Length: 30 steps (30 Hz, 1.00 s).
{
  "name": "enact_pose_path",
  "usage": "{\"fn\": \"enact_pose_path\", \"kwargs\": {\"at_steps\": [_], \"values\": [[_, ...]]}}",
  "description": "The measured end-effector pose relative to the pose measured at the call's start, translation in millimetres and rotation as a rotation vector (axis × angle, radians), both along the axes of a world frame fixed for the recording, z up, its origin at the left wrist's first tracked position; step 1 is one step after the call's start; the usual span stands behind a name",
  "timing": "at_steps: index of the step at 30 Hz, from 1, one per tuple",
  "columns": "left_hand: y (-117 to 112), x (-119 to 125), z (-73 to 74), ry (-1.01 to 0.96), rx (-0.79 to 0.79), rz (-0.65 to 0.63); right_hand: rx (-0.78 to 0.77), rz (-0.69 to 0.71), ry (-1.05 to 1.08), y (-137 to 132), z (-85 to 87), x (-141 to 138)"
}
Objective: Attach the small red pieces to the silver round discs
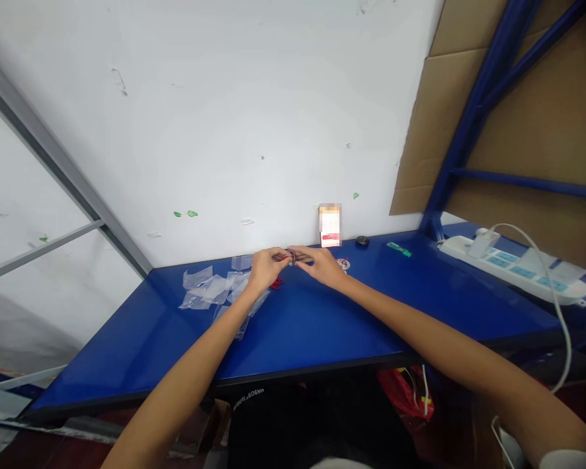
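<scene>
My left hand (266, 266) and my right hand (322, 266) meet over the blue table. Their thumbs and fingers pinch a small dark thing (292, 257) with a bit of red and a pale part between them; its kind is too small to make out. Below the left fingers lies a little heap of red string-like pieces (276, 283). Several clear plastic bags (209, 290) are spread beside and partly behind the left forearm. Just past my right hand, and partly hidden by it, is a small round whitish item (344, 264) with red on it.
A lit phone (330, 228) leans against the white wall at the back of the blue table (303, 332). Right of it are a black item (362, 241) and a green strip (399, 249). A white power strip (515, 267) with a plugged-in cable lies at the far right.
</scene>
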<state>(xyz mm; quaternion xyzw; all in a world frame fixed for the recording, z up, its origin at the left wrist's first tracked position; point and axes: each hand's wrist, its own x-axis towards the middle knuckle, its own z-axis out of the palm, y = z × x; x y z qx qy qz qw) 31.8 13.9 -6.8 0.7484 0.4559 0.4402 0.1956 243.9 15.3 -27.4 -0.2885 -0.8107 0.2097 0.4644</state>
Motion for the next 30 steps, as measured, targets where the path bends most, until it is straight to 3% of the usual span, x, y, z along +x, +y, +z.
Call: {"fn": "enact_pose_path", "kwargs": {"at_steps": [6, 14, 18, 24, 26, 30], "values": [[2, 2, -2.9, -0.213, -0.205, -0.094, -0.042, 0.003, 0.119, 7, -9.4, -2], [2, -4, -0.1, -0.360, -0.351, -0.182, -0.081, -0.023, 0.291, -1, -5.5, -8], [4, -6, -3.2, -0.348, -0.367, -0.253, 0.014, -0.010, 0.225, 1, -0.7, 0], [8, -8, -10.6, -0.294, -0.434, -0.283, 0.122, -0.061, -0.070, 2, 7.9, 13], [8, -8, -8.3, -0.243, -0.400, -0.241, 0.175, -0.076, -0.227, 2, 12.2, 18], [1, -5, 0.4, 0.068, -0.080, -0.123, 0.175, -0.060, -0.368, 5, 18.2, 25]]}}
